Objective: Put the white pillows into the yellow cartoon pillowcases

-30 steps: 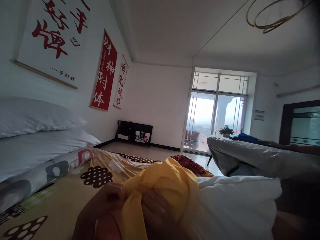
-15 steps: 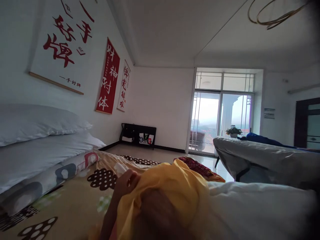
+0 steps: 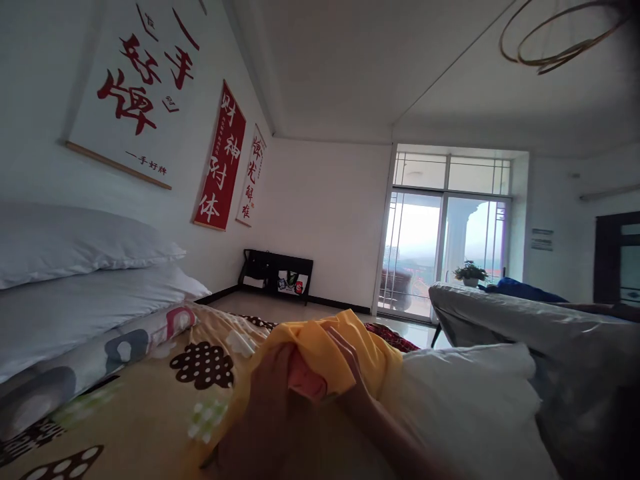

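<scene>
Both my hands hold a bunched yellow cloth just above the bed. My left hand grips its left side, with the fabric draped over the wrist. My right hand comes in from the lower right, its fingers curled into the cloth's folds around a pinkish part. The cloth hangs over a patterned yellow bedsheet with brown dotted shapes. A white pillow or duvet lies right of my hands.
Two stacked white pillows and a patterned pillow line the wall on the left. A grey covered table stands at right. Wall scrolls, a black low shelf and glass balcony doors lie beyond.
My hands have lifted and gathered the yellow cloth tighter; my right hand now shows on top of the folds. The view has shifted slightly.
</scene>
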